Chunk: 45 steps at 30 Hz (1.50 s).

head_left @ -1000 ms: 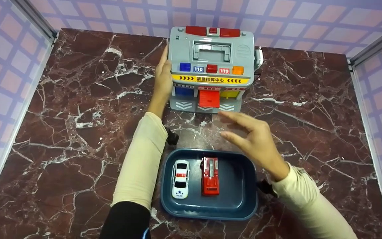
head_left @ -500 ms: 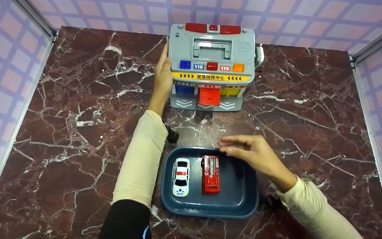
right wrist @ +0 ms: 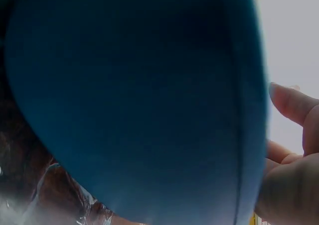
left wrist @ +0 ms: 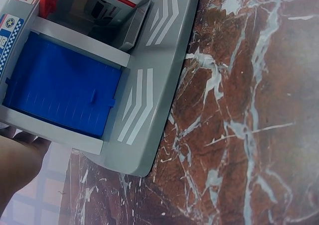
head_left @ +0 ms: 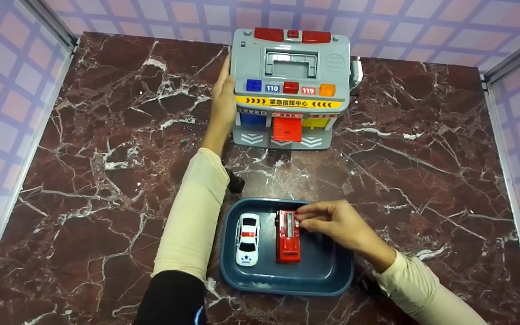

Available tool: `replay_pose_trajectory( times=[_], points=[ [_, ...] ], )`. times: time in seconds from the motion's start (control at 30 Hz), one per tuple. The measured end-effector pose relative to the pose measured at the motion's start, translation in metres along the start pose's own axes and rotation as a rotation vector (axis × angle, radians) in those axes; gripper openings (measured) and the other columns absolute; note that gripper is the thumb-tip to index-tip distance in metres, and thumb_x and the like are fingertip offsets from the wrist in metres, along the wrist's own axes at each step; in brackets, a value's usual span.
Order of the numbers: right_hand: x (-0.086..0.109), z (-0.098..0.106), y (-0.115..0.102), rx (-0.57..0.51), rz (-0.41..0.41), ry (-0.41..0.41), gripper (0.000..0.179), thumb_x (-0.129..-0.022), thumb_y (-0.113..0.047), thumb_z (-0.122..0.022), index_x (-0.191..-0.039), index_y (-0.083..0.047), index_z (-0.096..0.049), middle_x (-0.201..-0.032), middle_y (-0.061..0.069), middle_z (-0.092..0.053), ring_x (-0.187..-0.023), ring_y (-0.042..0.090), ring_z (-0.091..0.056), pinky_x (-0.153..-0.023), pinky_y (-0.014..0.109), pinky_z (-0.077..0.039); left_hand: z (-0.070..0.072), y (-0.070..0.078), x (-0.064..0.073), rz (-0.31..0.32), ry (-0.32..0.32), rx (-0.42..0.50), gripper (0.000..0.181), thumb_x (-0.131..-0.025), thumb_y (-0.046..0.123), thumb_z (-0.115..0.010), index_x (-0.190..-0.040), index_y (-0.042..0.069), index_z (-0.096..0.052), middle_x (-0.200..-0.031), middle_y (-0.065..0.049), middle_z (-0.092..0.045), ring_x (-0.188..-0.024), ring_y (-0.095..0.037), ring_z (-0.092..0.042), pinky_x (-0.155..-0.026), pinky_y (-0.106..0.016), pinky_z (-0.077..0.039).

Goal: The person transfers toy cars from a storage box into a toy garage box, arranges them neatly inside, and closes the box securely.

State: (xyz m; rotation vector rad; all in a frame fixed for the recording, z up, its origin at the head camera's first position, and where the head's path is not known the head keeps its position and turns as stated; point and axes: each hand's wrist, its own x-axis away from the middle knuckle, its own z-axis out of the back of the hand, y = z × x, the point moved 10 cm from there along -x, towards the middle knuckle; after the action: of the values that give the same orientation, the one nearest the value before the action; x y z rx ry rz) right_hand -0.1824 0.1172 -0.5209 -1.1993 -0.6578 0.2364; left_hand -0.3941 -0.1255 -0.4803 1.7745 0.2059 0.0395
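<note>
My left hand (head_left: 224, 101) lies along the left side of a grey toy rescue station (head_left: 251, 58), fingers extended against its wall; its fingertips are partly hidden in the left wrist view. The station has a blue door (left wrist: 65, 85), a raised red door (head_left: 287, 129) and a yellow door (head_left: 315, 122). My right hand (head_left: 339, 223) reaches over a dark blue tray (head_left: 287, 291), thumb and fingers apart, fingertips right at the right side of a red toy fire truck (head_left: 288, 250). A white toy police car (head_left: 247, 239) lies left of the truck in the tray.
The red-brown marble-patterned tabletop (head_left: 120, 203) surrounds the station and tray. Checked panels (head_left: 188, 20) wall in the back and both sides. A white part (head_left: 356, 72) juts from the station's right side. The tray wall fills most of the right wrist view.
My right hand has come back from in front of the station, down over the tray to the fire truck's side. The left hand stays against the station.
</note>
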Motion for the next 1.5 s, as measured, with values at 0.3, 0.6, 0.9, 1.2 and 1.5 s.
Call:
replay_pose_trajectory(
  times=[0.3,0.6,0.9,1.2,1.5],
  points=[
    [0.000,-0.011,0.009,0.369,-0.052,0.046,0.026,-0.088,-0.029,-0.077,-0.094,-0.004,-0.072,-0.075,-0.001,-0.071,-0.056,0.011,-0.064,-0.050,0.026,-0.055,0.001,-0.004,-0.002,0.009,0.007,0.026,0.053,-0.108,0.007,-0.026,-0.160,0.013,-0.024,-0.162,-0.003,-0.035,-0.141,-0.010,-0.042,-0.113,-0.014,-0.032],
    [-0.003,-0.026,0.021,0.424,-0.140,-0.028,0.055,-0.091,-0.051,-0.069,-0.114,0.000,-0.065,-0.066,-0.004,-0.066,-0.050,0.014,-0.063,-0.046,0.031,-0.054,0.000,-0.002,-0.001,-0.001,0.006,0.023,0.052,-0.108,0.007,-0.025,-0.160,0.011,-0.025,-0.161,-0.005,-0.038,-0.139,-0.013,-0.045,-0.112,-0.014,-0.034],
    [-0.005,-0.030,0.027,0.352,-0.200,-0.011,0.050,-0.087,-0.046,-0.075,-0.108,-0.002,-0.064,-0.066,0.001,-0.067,-0.045,0.016,-0.062,-0.043,0.033,-0.055,0.001,-0.002,0.000,0.002,0.004,-0.002,0.052,-0.108,0.007,-0.025,-0.160,0.011,-0.024,-0.162,-0.005,-0.034,-0.145,-0.011,-0.037,-0.115,-0.012,-0.028],
    [-0.003,-0.033,0.028,0.262,-0.196,0.029,0.036,-0.083,-0.037,-0.080,-0.094,-0.007,-0.063,-0.067,0.001,-0.066,-0.052,0.018,-0.065,-0.047,0.032,-0.057,0.001,-0.004,0.000,0.011,0.009,0.010,0.052,-0.108,0.007,-0.025,-0.160,0.011,-0.024,-0.162,-0.004,-0.034,-0.143,-0.010,-0.039,-0.114,-0.012,-0.030],
    [-0.003,-0.031,0.024,0.303,-0.166,0.093,0.020,-0.081,-0.016,-0.074,-0.088,-0.011,-0.057,-0.075,0.000,-0.062,-0.054,0.011,-0.060,-0.049,0.027,-0.054,0.001,-0.006,-0.001,0.018,0.005,0.039,0.052,-0.108,0.007,-0.025,-0.160,0.012,-0.023,-0.162,-0.003,-0.035,-0.140,-0.012,-0.044,-0.113,-0.014,-0.033]
  ],
)
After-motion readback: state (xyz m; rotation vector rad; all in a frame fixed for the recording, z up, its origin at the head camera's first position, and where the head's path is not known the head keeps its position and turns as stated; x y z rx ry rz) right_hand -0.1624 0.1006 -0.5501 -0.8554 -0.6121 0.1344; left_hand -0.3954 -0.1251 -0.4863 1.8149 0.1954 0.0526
